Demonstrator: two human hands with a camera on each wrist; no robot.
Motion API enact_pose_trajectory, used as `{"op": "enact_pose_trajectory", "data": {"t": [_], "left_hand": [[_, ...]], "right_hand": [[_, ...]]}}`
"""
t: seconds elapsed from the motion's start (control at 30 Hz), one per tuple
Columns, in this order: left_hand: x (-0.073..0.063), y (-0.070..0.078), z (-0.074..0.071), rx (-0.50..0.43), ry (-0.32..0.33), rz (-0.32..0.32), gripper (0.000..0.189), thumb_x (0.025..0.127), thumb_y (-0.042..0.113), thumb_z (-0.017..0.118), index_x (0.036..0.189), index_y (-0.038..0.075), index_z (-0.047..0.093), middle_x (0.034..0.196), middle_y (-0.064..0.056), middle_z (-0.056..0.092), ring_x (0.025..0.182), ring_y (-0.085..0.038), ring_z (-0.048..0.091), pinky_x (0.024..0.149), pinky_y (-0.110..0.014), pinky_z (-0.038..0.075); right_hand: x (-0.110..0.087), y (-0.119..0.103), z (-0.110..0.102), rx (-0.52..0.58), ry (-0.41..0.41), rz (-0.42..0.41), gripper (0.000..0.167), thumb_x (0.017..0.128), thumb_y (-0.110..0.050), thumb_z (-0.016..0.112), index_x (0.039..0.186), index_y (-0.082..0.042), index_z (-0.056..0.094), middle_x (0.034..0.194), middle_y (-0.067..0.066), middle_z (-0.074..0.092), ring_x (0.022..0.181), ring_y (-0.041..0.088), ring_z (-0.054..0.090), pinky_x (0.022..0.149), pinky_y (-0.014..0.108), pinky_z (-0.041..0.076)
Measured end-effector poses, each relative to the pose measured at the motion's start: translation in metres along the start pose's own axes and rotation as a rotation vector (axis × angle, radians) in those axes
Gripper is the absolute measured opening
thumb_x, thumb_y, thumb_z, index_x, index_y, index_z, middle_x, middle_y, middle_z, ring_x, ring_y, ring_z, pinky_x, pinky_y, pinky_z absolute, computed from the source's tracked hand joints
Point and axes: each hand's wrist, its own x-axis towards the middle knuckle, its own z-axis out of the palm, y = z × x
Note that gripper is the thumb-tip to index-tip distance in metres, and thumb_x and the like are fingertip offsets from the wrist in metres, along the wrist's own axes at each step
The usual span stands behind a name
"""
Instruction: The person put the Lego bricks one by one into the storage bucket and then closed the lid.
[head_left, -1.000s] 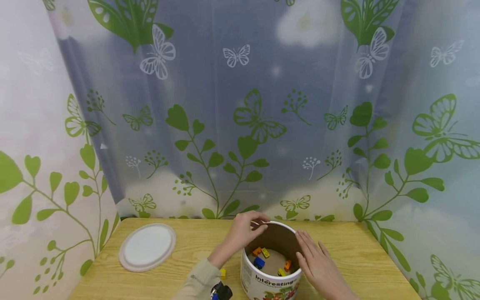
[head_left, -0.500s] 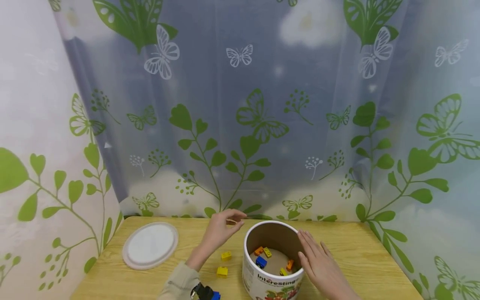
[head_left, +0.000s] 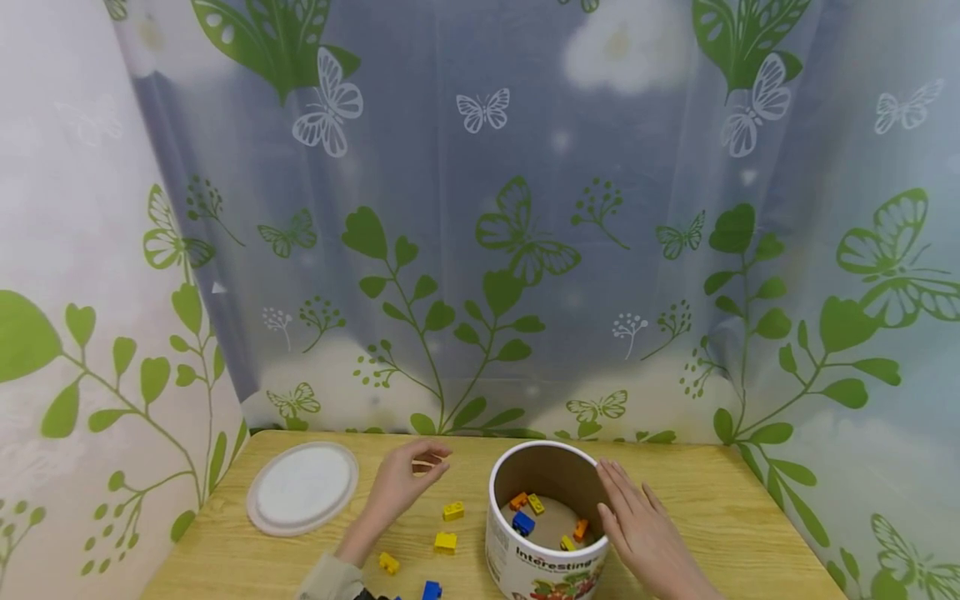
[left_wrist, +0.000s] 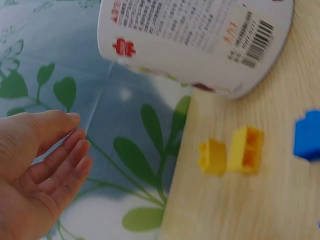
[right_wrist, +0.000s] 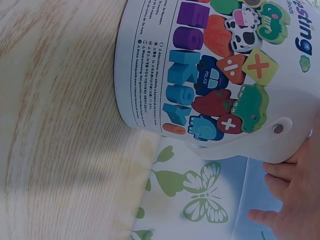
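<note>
A white bucket (head_left: 506, 550) with printed toy pictures stands upright on the table. Inside lie several toy building bricks, among them a blue brick (head_left: 522, 523) and an orange brick (head_left: 580, 530). My right hand (head_left: 645, 529) rests with fairly straight fingers on the bucket's right rim. To the left of the bucket, my left hand (head_left: 399, 483) hovers with loosely bent fingers and holds nothing. Close to it on the table are a yellow brick (head_left: 453, 511), a second yellow brick (head_left: 445, 543) and a third yellow brick (head_left: 388, 563). Another blue brick (head_left: 432, 591) shows at the bottom edge.
A round white lid (head_left: 303, 487) lies flat at the table's left. Behind the wooden table (head_left: 735, 500) hangs a curtain (head_left: 420, 250) printed with leaves and butterflies; it also covers both sides.
My left hand has moved left, from over the bucket's rim to above the table, uncovering the yellow bricks there. The right hand stays at the rim; the bucket's bricks look the same.
</note>
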Motion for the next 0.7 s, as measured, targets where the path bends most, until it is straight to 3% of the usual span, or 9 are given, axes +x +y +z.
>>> {"op": "enact_pose_trajectory", "data": {"t": [0.2, 0.7], "left_hand": [[-0.015, -0.019, -0.012, -0.021, -0.035, -0.051, 0.017, 0.092, 0.012, 0.075, 0.109, 0.007, 0.075, 0.108, -0.016, 0.074, 0.093, -0.028, 0.072, 0.077, -0.027, 0.061], [-0.055, -0.050, -0.027, -0.069, -0.238, -0.147, 0.020, 0.092, 0.010, 0.075, 0.110, 0.000, 0.072, 0.110, -0.020, 0.072, 0.093, -0.028, 0.070, 0.076, -0.031, 0.062]], "right_hand": [[0.001, -0.002, -0.001, -0.002, -0.006, -0.002, 0.052, 0.108, -0.027, 0.048, 0.154, -0.003, 0.042, 0.158, 0.013, 0.042, 0.144, 0.033, 0.041, 0.112, 0.065, 0.035], [0.001, 0.000, 0.001, -0.001, 0.002, -0.006, 0.052, 0.108, -0.029, 0.048, 0.153, -0.004, 0.042, 0.158, 0.013, 0.042, 0.144, 0.033, 0.040, 0.111, 0.065, 0.035]]}}
